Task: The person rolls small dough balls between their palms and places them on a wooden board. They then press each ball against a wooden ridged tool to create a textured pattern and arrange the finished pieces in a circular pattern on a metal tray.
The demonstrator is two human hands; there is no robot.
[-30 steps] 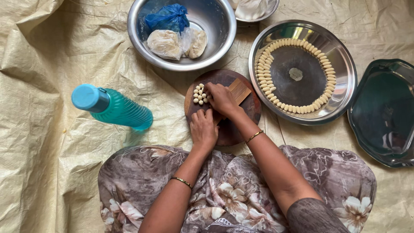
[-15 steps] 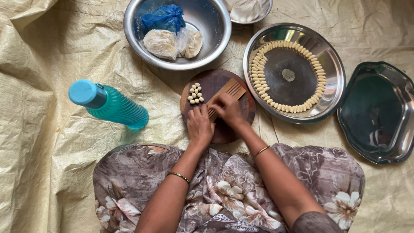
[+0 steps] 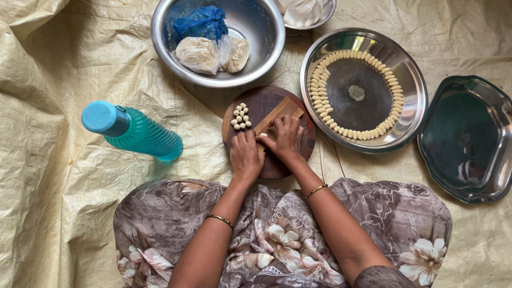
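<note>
A ridged wooden comb (image 3: pixel 278 118) lies slantwise on a round dark wooden board (image 3: pixel 266 104), which rests on a pale yellow sheet (image 3: pixel 64 64) spread over the floor. The right hand (image 3: pixel 286 138) lies flat over the comb's lower end, fingers pressing down on a small bit of pale dough whose edge peeks out at the fingertips; its grip is a press, not a closed clasp. The left hand (image 3: pixel 245 156) sits just beside it on the board's near edge, fingers curled down, and whether its grip encloses anything cannot be told. A cluster of small dough balls (image 3: pixel 240 117) lies on the board's left part. Beyond the board stands a steel bowl (image 3: pixel 266 32) holding wrapped dough lumps (image 3: pixel 198 53) and a blue bag (image 3: pixel 201 22). To the right, a round steel plate (image 3: pixel 413 80) carries a ring of shaped pieces (image 3: pixel 352 55); farther right lies an empty-looking dark steel tray (image 3: pixel 465 140). A teal bottle (image 3: pixel 133 132) stands left of the board.
</note>
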